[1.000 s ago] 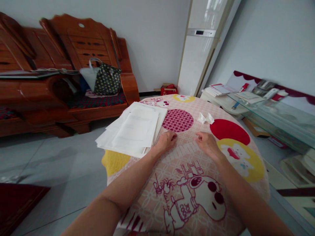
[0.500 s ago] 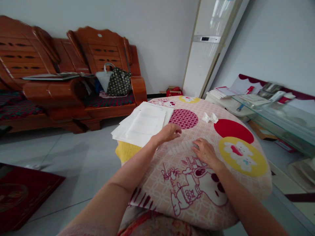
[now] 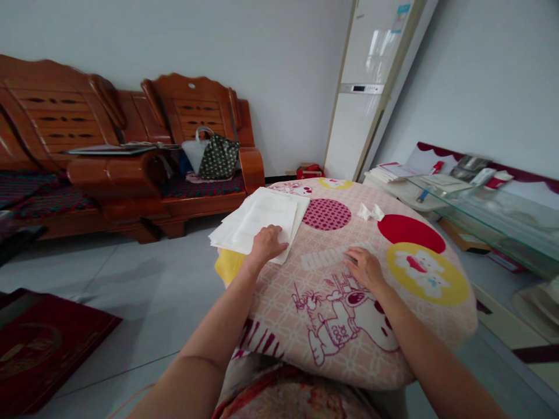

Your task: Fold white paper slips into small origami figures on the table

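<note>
My left hand [image 3: 268,244] lies on the lower right part of a stack of white paper sheets [image 3: 253,212], its fingers loosely bent and the thumb apart, holding nothing. My right hand [image 3: 365,269] rests on the tablecloth at the right end of a pale, translucent strip with ribbed segments [image 3: 323,258]. Its fingertips touch or nearly touch that strip, with the fingers a little apart. The strip lies flat on the round table's patterned cloth [image 3: 305,302]. What the strip is, I cannot make out.
Two crumpled white tissues [image 3: 370,212] sit farther back on the table. A glass-topped stand [image 3: 493,203] with papers and metal bowls is at the right. Wooden armchairs [image 3: 196,110] with a patterned bag [image 3: 219,156] stand behind. A dark red bag [image 3: 48,343] lies on the floor at left.
My left hand has moved left, from above the cloth beside the strip onto the paper stack. The right hand stays by the strip's right end. The camera view has tilted slightly.
</note>
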Tool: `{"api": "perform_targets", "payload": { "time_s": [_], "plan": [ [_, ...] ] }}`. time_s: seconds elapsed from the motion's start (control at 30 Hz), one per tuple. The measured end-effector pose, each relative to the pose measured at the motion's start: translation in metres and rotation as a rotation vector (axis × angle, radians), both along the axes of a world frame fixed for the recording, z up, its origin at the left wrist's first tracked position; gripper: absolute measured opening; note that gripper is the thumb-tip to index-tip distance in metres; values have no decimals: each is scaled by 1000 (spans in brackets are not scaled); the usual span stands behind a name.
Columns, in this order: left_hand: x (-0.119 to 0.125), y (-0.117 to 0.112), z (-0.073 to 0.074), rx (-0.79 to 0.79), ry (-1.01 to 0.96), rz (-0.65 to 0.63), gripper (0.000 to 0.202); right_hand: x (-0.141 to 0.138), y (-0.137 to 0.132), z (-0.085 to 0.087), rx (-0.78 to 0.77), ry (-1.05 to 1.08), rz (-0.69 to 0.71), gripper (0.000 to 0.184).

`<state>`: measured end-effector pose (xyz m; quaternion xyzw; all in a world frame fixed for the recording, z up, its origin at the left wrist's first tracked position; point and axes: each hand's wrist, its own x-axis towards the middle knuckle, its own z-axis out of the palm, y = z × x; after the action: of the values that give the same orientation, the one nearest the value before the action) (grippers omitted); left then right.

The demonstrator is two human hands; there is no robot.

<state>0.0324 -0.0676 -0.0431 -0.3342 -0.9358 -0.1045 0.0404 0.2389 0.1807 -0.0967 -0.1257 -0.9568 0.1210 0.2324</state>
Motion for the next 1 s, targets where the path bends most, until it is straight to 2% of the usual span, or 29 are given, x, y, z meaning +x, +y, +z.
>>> {"api": "perform_targets", "payload": {
  "time_s": [0.3, 0.43, 0.57, 0.67, 0.77, 0.93, 1.0],
  "plan": [
    [11, 8, -7, 10, 46, 36, 37, 0, 2, -7, -8, 47, -6, 20],
    [11, 7, -9, 25, 29, 92, 33, -1, 3, -8, -11, 71, -4, 21],
    [8, 3, -6, 35, 18, 149, 33, -1, 4, -10, -17, 81, 9, 21],
    [11, 3, 2, 49, 5, 155, 38, -1, 6, -13, -34, 100, 8, 22],
    [26, 13, 11, 60, -6, 62, 40, -3, 6, -16, -72, 157, 5, 25],
    [73, 48, 17, 36, -39, -310, 38, -6, 1, -15, -129, 279, 75, 50],
    [91, 63, 17, -1, -51, -421, 36, -6, -1, -13, -146, 282, 126, 53]
  ]
}}
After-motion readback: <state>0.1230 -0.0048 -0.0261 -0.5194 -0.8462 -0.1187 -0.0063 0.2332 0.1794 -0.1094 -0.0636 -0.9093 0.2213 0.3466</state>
